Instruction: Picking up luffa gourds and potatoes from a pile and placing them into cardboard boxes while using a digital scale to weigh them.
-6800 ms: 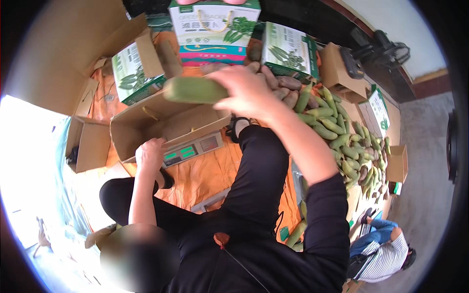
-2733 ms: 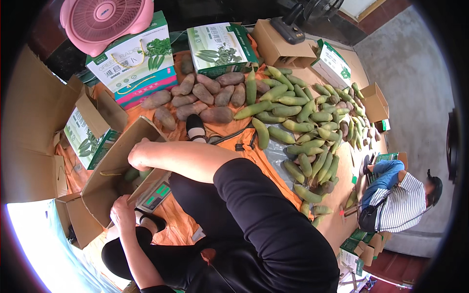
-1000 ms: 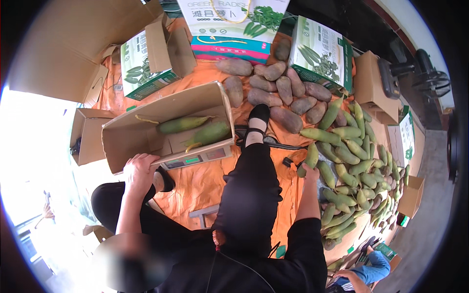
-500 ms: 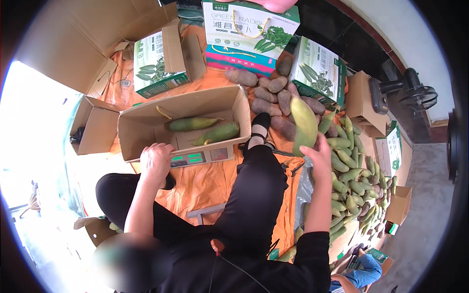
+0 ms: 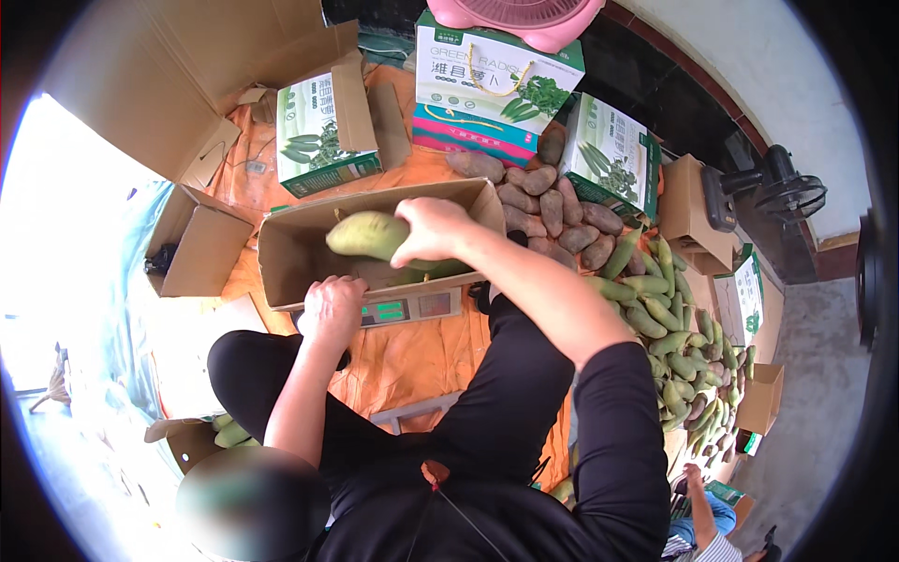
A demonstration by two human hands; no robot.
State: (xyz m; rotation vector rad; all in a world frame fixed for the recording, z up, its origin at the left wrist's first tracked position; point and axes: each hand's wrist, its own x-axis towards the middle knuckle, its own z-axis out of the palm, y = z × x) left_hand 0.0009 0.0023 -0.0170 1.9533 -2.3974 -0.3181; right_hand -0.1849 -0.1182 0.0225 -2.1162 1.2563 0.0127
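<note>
My right hand [image 5: 433, 229] grips a pale green radish [image 5: 367, 235] by one end and holds it over an open brown cardboard box [image 5: 281, 245]. My left hand [image 5: 335, 304] is curled over the box's near wall. Inside, another green radish [image 5: 449, 269] shows in part beneath my right hand; the rest of the box's contents are hidden. The box sits on a scale with a lit green display [image 5: 382, 311]. To the right lies a heap of green radishes [image 5: 670, 342].
Reddish-brown tubers [image 5: 552, 211] lie beyond the box. White-and-green cartons [image 5: 328, 131] stand around the orange sheet [image 5: 412, 361], with a pink fan [image 5: 524, 14] on a stack of them. A black fan [image 5: 791, 192] is at far right. Another person's arm [image 5: 700, 510] shows lower right.
My right hand has carried the radish leftward from beside the heap to over the box. My left hand stays at the box's near wall. The view has shifted slightly.
</note>
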